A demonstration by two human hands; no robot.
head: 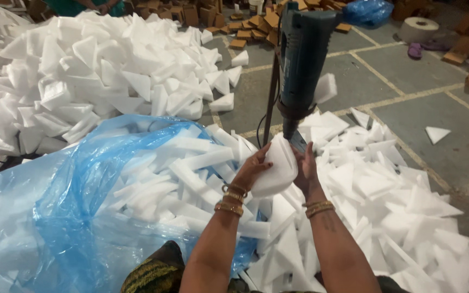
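Foam piece [275,168], white, curved: held between both hands just under the tip of a blue power tool [304,59] mounted upright on a stand. Left hand [252,168]: fingers curled around the piece's left edge, gripping. Right hand [305,171]: fingers wrapped on its right edge, gripping. Left of the tool: blue plastic bag [55,206] filled with foam strips, and a foam heap [99,70] beyond. Right of it: cut foam wedges [386,201] on the floor [408,103].

A foam piece [274,168] is held just below the mounted power tool [301,59]. Left of the tool, foam strips [191,168] are heaped in a plastic bag [55,217]; right of it, foam offcuts [386,190] are spread on the floor [408,97]; behind it, brick blocks [245,24] are piled.
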